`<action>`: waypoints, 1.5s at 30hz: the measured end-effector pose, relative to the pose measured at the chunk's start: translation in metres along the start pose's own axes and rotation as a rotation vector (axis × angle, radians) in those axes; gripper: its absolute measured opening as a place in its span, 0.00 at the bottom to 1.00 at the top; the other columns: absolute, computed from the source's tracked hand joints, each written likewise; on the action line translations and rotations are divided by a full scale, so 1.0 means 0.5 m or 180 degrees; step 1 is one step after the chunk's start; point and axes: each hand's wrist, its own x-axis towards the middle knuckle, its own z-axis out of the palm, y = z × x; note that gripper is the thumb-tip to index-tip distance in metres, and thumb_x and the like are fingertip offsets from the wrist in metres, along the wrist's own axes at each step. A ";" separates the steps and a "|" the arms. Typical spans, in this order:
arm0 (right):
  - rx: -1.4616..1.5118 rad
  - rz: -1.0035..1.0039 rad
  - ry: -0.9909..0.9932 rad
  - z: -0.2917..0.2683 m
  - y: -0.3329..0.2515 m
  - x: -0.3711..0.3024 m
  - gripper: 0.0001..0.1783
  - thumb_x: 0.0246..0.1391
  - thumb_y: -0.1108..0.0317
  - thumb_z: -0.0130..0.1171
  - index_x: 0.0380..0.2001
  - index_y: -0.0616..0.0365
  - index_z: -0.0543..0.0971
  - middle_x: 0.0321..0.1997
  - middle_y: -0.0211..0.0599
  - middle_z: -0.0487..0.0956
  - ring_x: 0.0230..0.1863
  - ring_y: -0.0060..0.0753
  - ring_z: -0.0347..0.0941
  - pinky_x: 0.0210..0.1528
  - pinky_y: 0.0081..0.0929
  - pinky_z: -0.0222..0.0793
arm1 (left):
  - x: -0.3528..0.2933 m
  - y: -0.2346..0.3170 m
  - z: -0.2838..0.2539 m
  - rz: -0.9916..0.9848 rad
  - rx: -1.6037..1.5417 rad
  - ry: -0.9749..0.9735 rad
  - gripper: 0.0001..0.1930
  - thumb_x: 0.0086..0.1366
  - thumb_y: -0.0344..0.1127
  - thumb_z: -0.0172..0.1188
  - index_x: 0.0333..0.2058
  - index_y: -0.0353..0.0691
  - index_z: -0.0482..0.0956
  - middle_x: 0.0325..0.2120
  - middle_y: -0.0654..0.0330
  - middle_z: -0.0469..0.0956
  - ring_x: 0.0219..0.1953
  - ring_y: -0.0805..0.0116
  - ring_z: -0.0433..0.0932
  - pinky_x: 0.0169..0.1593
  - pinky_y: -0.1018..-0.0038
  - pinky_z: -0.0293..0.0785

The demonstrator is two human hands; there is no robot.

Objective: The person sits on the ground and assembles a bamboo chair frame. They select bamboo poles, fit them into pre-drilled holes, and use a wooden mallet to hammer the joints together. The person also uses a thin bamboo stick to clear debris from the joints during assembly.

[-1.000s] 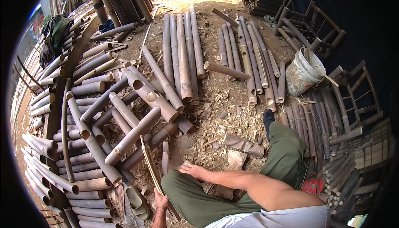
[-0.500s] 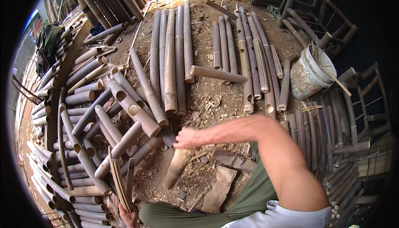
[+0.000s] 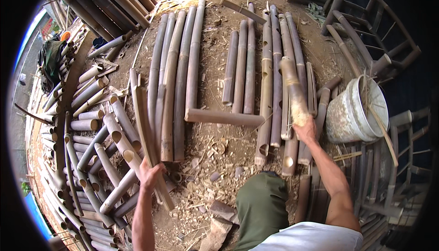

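My left hand (image 3: 150, 174) is closed around a few long split bamboo strips (image 3: 145, 123), which stand tilted over the cut bamboo poles at the left. Closed on the frayed, pale end of a short bamboo mallet (image 3: 292, 84) is my right hand (image 3: 305, 128). The mallet's thick end points away from me, above the notched bamboo poles (image 3: 265, 91) at the right. Between the two hands, a short bamboo piece (image 3: 225, 117) lies crosswise on the ground. Longer poles (image 3: 180, 91) lie side by side just beyond my left hand.
A stained white bucket (image 3: 352, 114) holding thin sticks stands at the right, near bamboo frames (image 3: 366, 36). Cut bamboo tubes (image 3: 112, 159) are heaped at the left. Wood chips (image 3: 206, 187) cover the ground before my green-trousered knee (image 3: 263, 205).
My right hand has swung the mallet from the middle out to the right and away from me, turning its thick end forward. My left hand has risen forward with the strips. The view has shifted.
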 end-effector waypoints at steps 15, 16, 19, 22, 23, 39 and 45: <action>-0.0472 -0.0881 -0.0502 0.439 -0.594 0.239 0.60 0.44 0.40 0.71 0.67 0.72 0.56 0.65 0.56 0.65 0.63 0.51 0.63 0.64 0.47 0.60 | 0.195 0.079 0.361 -0.0363 -0.0958 0.0697 0.20 0.52 0.30 0.62 0.45 0.32 0.72 0.28 0.58 0.77 0.26 0.68 0.80 0.31 0.72 0.79; -0.0623 -0.0924 -0.0345 0.474 -0.614 0.238 0.57 0.44 0.49 0.72 0.69 0.68 0.54 0.68 0.60 0.60 0.62 0.51 0.62 0.62 0.46 0.61 | 0.183 0.102 0.368 -0.0361 -0.1042 0.0685 0.21 0.52 0.30 0.63 0.46 0.32 0.73 0.28 0.58 0.77 0.26 0.68 0.80 0.32 0.73 0.80; -0.0998 -0.0976 0.0011 0.523 -0.628 0.216 0.53 0.46 0.57 0.69 0.71 0.62 0.54 0.71 0.64 0.54 0.62 0.54 0.61 0.63 0.46 0.61 | 0.146 0.118 0.388 -0.0334 -0.1242 0.0758 0.23 0.52 0.27 0.64 0.49 0.32 0.73 0.31 0.58 0.77 0.28 0.70 0.81 0.34 0.73 0.80; -0.0400 -0.0564 -0.0787 0.517 -0.655 0.236 0.61 0.42 0.63 0.70 0.74 0.53 0.43 0.73 0.66 0.49 0.65 0.61 0.58 0.64 0.48 0.61 | 0.134 0.107 0.401 -0.0184 -0.0898 0.0973 0.27 0.52 0.28 0.64 0.52 0.32 0.70 0.33 0.58 0.77 0.29 0.69 0.79 0.34 0.72 0.79; -0.0191 -0.0370 -0.1044 0.504 -0.663 0.247 0.63 0.41 0.63 0.71 0.74 0.52 0.41 0.73 0.66 0.49 0.66 0.62 0.58 0.64 0.49 0.61 | 0.123 0.095 0.406 -0.0160 -0.0685 0.1146 0.28 0.51 0.29 0.64 0.52 0.32 0.69 0.33 0.58 0.77 0.29 0.68 0.79 0.34 0.72 0.79; 0.3468 -0.1173 -0.2812 0.182 -0.504 0.374 0.44 0.45 0.68 0.65 0.66 0.56 0.58 0.43 0.39 0.72 0.34 0.34 0.78 0.37 0.32 0.81 | 0.059 -0.051 0.685 -0.0471 0.0705 -0.2126 0.45 0.57 0.47 0.67 0.68 0.38 0.55 0.52 0.36 0.76 0.52 0.46 0.79 0.57 0.58 0.75; 0.3751 -0.1456 -0.3329 0.329 -0.743 0.211 0.47 0.42 0.69 0.67 0.66 0.59 0.55 0.42 0.41 0.72 0.35 0.34 0.76 0.37 0.34 0.81 | 0.122 0.008 0.733 0.0236 -0.0008 -0.1636 0.44 0.62 0.64 0.60 0.64 0.31 0.65 0.62 0.39 0.67 0.66 0.47 0.65 0.69 0.62 0.60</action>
